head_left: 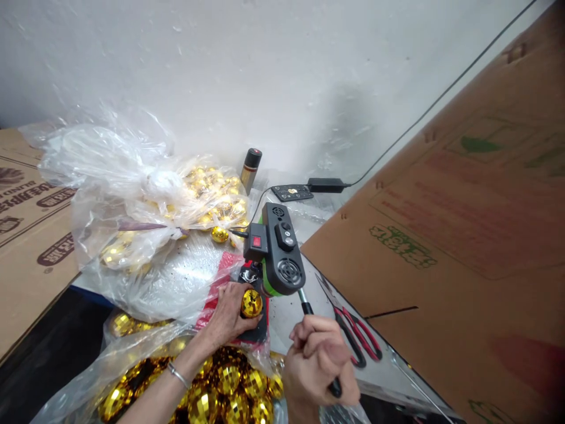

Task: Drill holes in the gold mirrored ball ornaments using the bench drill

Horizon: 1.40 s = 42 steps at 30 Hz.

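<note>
Left hand [228, 309]: gripping a gold mirrored ball [252, 303] just below the black twin-grilled device [285, 253].
Right hand [320, 360]: clamping around a black-handled metal rod [306, 307], apart from the left.
Spare balls [228, 378]: lying beneath the left forearm.

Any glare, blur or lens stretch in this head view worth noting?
Head view: glare whitens the tied plastic bag and glints off the gold mirror balls; same view, the right-hand carton looks stretched and soft; there too, the dim patch on the wall could be shadow or stain.
</note>
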Available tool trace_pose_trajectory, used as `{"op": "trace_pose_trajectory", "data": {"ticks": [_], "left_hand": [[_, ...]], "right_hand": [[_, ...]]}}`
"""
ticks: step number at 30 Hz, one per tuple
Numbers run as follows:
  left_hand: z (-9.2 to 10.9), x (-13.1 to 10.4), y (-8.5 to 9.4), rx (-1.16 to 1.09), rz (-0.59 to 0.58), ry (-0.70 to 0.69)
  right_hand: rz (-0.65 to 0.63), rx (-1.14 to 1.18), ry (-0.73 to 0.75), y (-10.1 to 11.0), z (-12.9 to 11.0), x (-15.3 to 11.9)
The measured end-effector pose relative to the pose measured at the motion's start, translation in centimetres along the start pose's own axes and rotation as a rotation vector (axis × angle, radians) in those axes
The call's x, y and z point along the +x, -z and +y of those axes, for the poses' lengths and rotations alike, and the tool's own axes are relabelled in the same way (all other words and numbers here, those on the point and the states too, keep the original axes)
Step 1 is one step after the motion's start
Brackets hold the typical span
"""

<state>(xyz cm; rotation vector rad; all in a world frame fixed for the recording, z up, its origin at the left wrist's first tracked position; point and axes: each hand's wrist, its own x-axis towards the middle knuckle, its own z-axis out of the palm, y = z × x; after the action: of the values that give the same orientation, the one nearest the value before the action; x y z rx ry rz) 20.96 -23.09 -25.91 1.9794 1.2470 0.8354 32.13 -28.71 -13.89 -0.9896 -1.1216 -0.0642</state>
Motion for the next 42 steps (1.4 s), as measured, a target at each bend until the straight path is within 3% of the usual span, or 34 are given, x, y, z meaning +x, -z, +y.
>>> {"op": "trace_pose_trajectory", "data": {"ticks": [3,14,19,21,24,29,32,35,42], "left_hand": [[-0.3,0.0,-0.3,0.010,0.024,-0.006],[-1.3,-0.8,0.1,-0.070,0.083,-0.103],[-0.5,-1.4,0.7,-0.069,0.132,-0.119],[-0.3,-3.2,1.6,-0.050,0.123,-0.127],[-1.2,-8.0,3.4,0.064,0.060,-0.160],[-5.8,-17.7,4.8,0.401,0.146,0.027],[-8.4,-20.6,4.2,0.503,0.138,0.129],[-9.9,-20.6,2.9,0.547,0.050,0.171],[-10.7,-17.6,0.5,0.609,-0.134,0.276]], "right_hand": [[0.081,0.011,-0.015,-0.2,-1.7,1.8],[-0.020,-0.073,-0.034,0.1,-2.0,2.6],[-0.081,-0.112,-0.006,0.4,-1.8,2.9],[-0.138,-0.102,0.002,0.6,-1.5,2.9],[-0.156,-0.048,-0.023,0.6,-1.1,2.7],[-0.105,-0.014,-0.062,0.1,-0.9,2.0],[-0.090,-0.007,-0.051,0.1,-0.8,1.9],[-0.100,-0.025,-0.043,0.1,-0.8,1.8],[-0.091,-0.022,-0.057,0.0,-0.7,1.5]]}}
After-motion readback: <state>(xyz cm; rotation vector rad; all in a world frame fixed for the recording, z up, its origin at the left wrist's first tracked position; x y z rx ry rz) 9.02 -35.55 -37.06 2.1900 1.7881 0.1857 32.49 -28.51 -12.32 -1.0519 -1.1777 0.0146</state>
